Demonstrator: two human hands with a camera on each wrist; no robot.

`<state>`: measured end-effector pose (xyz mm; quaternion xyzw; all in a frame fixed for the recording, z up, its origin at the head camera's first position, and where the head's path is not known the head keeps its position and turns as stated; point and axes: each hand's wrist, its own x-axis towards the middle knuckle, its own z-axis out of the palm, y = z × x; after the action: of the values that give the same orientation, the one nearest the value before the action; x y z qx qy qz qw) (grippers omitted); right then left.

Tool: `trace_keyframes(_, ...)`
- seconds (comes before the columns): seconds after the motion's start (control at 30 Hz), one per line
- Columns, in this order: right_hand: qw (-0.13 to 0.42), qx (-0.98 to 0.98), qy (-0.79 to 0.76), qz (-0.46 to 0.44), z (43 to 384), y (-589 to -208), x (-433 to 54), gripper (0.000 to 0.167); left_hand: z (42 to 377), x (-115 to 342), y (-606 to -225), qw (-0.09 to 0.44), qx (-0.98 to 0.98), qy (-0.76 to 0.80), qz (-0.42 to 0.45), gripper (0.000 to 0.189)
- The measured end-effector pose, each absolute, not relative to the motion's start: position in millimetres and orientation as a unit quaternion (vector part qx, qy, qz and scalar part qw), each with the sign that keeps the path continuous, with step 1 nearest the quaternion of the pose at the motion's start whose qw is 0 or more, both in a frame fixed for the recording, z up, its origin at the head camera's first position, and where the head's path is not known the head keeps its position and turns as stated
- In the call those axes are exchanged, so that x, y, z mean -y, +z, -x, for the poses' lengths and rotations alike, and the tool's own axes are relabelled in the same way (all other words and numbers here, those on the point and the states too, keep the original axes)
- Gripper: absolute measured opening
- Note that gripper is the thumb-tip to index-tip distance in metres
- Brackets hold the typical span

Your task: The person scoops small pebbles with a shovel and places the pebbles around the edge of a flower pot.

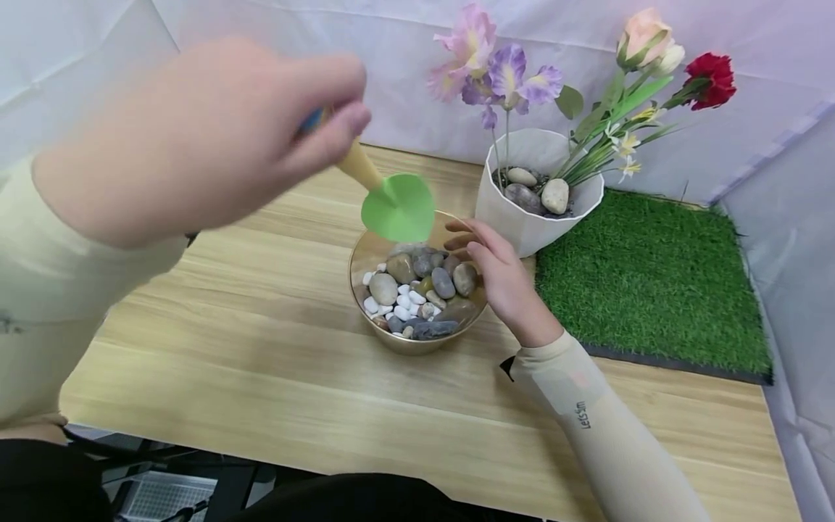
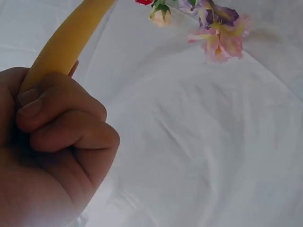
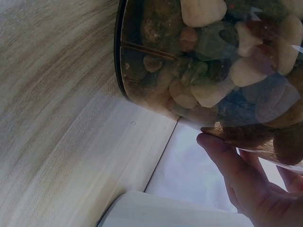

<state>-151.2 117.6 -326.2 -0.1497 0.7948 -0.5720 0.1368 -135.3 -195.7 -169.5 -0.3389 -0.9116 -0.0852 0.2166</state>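
Observation:
My left hand [image 1: 241,138] grips the yellow handle [image 2: 66,42] of a small toy shovel, its fingers curled round it. The shovel's green blade [image 1: 399,208] points down over the far rim of a clear amber bowl [image 1: 407,346], overlapping it in the head view. Inside the bowl lie rounded pebbles [image 1: 442,283] in grey and brown, with several small white stones [image 1: 402,312]. At the bowl's right side rests my right hand [image 1: 505,283], fingers spread along the outer wall. The right wrist view shows a fingertip [image 3: 208,139] against the bowl.
Behind the bowl's right side stands a white pot [image 1: 515,223] with stones and artificial flowers [image 1: 509,76]. A square of artificial grass [image 1: 659,283] lies on the wooden table [image 1: 261,377]. White cloth [image 1: 391,43] hangs behind.

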Motion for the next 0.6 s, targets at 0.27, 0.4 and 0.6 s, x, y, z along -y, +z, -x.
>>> trace_keyframes(0.27, 0.142, -0.792, -0.577, 0.142, 150.8, -325.1, -119.7, 0.046, 120.8, 152.1, -257.9, 0.319, 0.855, 0.061, 0.404, 0.018)
trace_keyframes(0.4, 0.143, -0.785, -0.586, 0.143, 150.9, -324.7, -120.0, 0.046, 97.5, 125.2, -250.1, 0.303, 0.848, 0.082, 0.427, 0.016)
trace_keyframes(0.6, 0.148, -0.787, -0.583, 0.141, 150.5, -325.3, -118.8, 0.046, 101.1, 124.1, -226.5, 0.142, 0.89, 0.048, 0.43, 0.009)
